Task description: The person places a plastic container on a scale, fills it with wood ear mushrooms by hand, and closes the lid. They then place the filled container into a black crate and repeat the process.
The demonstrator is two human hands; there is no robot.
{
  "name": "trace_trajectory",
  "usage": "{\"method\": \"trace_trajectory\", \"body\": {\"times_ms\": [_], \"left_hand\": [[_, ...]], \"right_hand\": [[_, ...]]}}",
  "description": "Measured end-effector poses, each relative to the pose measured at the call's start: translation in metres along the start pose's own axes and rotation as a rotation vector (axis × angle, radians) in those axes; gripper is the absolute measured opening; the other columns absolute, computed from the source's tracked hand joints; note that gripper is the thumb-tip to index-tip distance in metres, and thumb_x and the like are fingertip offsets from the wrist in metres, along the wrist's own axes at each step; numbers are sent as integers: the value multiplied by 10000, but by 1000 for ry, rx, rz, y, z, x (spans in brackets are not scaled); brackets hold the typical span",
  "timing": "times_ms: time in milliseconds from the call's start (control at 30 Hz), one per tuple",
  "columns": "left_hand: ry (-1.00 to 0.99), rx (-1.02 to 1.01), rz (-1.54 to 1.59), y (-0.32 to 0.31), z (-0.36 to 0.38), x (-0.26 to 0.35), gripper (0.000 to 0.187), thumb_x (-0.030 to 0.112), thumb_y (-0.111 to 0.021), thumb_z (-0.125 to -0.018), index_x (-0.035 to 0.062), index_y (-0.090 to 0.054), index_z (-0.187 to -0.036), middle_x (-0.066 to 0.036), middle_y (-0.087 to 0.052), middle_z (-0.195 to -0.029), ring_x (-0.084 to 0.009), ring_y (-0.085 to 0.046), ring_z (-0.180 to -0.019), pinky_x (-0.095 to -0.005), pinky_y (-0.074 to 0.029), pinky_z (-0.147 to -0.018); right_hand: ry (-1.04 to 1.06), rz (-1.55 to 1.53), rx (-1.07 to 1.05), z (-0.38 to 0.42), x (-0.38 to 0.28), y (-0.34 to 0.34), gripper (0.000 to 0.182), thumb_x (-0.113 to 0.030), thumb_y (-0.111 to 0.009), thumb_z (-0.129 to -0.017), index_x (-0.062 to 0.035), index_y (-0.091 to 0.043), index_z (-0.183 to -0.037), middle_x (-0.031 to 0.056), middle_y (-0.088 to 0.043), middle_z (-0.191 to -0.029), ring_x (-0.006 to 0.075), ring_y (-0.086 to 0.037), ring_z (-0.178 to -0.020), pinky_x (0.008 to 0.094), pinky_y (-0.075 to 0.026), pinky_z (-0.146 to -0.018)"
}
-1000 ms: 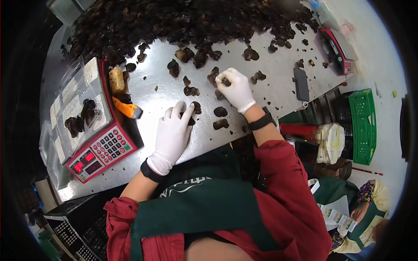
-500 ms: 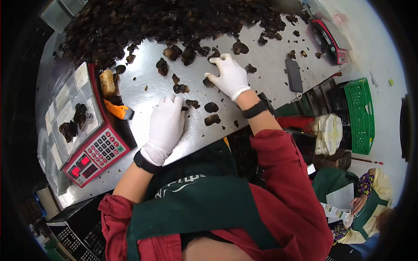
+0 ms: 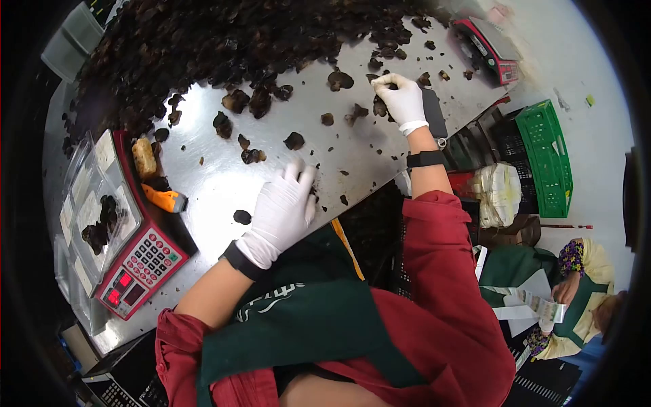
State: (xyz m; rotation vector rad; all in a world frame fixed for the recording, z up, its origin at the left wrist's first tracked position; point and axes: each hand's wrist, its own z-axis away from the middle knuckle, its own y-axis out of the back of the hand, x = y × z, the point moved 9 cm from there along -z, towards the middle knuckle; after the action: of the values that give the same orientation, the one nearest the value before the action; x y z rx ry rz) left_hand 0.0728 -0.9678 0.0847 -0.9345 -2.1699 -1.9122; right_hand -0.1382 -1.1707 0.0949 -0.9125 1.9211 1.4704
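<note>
Dark brown, curled pieces that look like wood ear mushrooms [image 3: 294, 140] lie scattered over the metal table. My left hand [image 3: 279, 210], in a white glove, is low over the table near its front edge. Its fingers bend down round a dark piece that is mostly hidden, with a bit showing beside the thumb. Farther right, my right hand [image 3: 401, 105], also gloved, is closed with thumb and fingertips together. A wood ear mushroom [image 3: 380, 107] shows at its palm side. A single round piece [image 3: 242, 217] lies left of my left hand.
A large heap of wood ear mushrooms [image 3: 203, 41] covers the back. At left a red scale [image 3: 152, 254] bears a clear plastic tray, beside an orange-handled tool [image 3: 164, 198]. Another scale [image 3: 488, 51], a phone [image 3: 434, 114] and a green crate [image 3: 546, 159] are right. Another person [image 3: 576, 292] handles labels.
My right hand has moved right to beside the phone, closing with a dark piece. My left hand has shifted right over the pieces there, uncovering a round one. The view has shifted slightly.
</note>
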Motion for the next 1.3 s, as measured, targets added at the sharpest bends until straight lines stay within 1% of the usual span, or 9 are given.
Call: {"method": "trace_trajectory", "body": {"times_ms": [167, 367, 500, 567, 700, 967, 1100, 1167, 1300], "left_hand": [[-111, -109, -239, -40, -5, 5, 389, 144, -639, -806, 30, -552, -1168, -147, -541, -1105, -291, -587, -903, -416, -525, -741], [41, -53, -107, -24, 2, -23, 228, 13, -604, -780, 26, -556, -1002, -149, -555, -1030, -301, -604, -939, -393, -522, -788], [62, 226, 498, 58, 23, -26, 181, -49, -582, -821, 36, -561, -980, -104, -598, -886, -234, -602, -794, -325, -491, -657], [658, -29, 1209, 50, 58, -49, 144, -14, -575, -891, 44, -570, -1023, -38, -579, -832, -107, -532, -674, -236, -427, -586], [675, 277, 1466, 112, 110, -60, 191, -41, -530, -902, 57, -552, -1064, -23, -565, -853, -55, -468, -629, -194, -349, -532], [579, 1011, 755, 264, 232, -125, 166, 36, -535, -945, 70, -545, -1107, -26, -585, -1024, -30, -441, -664, -161, -346, -581], [617, 1169, 201, 307, 265, -159, 166, -48, -585, -904, 14, -601, -1057, -32, -615, -1008, -107, -581, -882, -240, -472, -823], [576, 1117, -14, 307, 264, -181, 177, -16, -572, -931, 34, -606, -1098, -5, -618, -973, -67, -569, -823, -188, -444, -697], [593, 677, -267, 280, 226, -188, 292, 14, -638, -868, 36, -596, -1156, -138, -598, -1166, -274, -583, -1082, -357, -448, -970]], "right_hand": [[-86, 51, -6, 7, 14, 8, 183, -200, -766, -852, -23, -721, -840, -4, -657, -667, 52, -570, -581, 236, -453, -535], [-355, -690, -350, 32, -2, -39, 218, -256, -726, -905, -38, -710, -898, 34, -666, -764, 89, -562, -610, 244, -425, -514], [-508, -1193, -473, 59, -43, -85, 235, -294, -657, -957, -60, -659, -981, 100, -679, -908, 140, -618, -682, 245, -408, -476], [-590, -1441, -722, 72, -71, -114, 240, -303, -672, -947, -65, -659, -975, 105, -682, -915, 143, -620, -696, 246, -407, -475], [-646, -1566, -921, 87, -122, -158, 248, -301, -681, -941, -58, -653, -987, 128, -682, -921, 150, -621, -697, 237, -390, -459], [-737, -1533, -1005, 104, -224, -234, 259, -302, -681, -942, -44, -661, -948, 111, -676, -887, 129, -643, -732, 217, -372, -448], [-640, -1388, -1048, 126, -307, -255, 276, -332, -705, -918, -66, -663, -974, 51, -668, -872, 120, -605, -681, 218, -379, -481], [-513, -1350, -1090, 139, -346, -269, 285, -341, -702, -917, -70, -659, -994, 51, -661, -862, 122, -579, -651, 228, -397, -493], [-457, -1308, -1171, 164, -400, -303, 268, -332, -702, -922, -65, -680, -913, 19, -627, -719, 62, -521, -550, 231, -408, -490]]}}
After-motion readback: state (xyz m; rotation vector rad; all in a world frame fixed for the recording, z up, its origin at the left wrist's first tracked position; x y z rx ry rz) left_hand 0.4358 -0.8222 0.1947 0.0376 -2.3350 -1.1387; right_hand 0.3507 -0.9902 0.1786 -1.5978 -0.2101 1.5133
